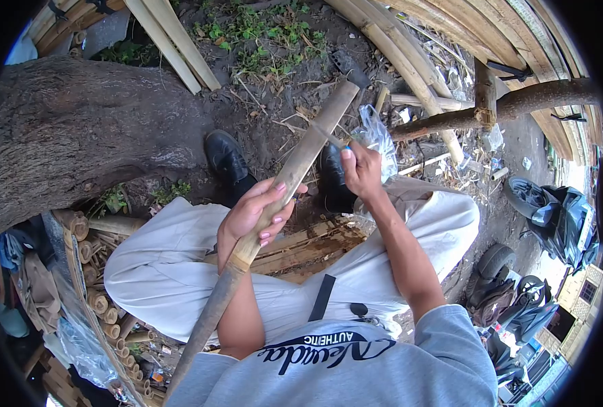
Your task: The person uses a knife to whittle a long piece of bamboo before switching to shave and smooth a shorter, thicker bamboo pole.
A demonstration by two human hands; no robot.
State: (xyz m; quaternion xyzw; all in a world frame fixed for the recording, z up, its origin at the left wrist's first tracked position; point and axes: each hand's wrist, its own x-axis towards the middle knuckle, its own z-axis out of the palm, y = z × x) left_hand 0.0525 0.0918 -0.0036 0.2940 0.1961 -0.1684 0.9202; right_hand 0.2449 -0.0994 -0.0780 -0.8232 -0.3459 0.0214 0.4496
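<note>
We wear a grey T-shirt [410, 366] with short sleeves [451, 334]; across its chest runs black script lettering [328, 350] reading "Nevada", with "AUTHENTIC" in small pale capitals on a dark patch. Our trousers [159, 275] are off-white, loose and creased, and a flat black strap [322, 298] shows at the front. On our feet we have glossy black shoes [225, 157] over dark socks [244, 186].

Two hands [257, 211]; two shoes [227, 157]
</note>
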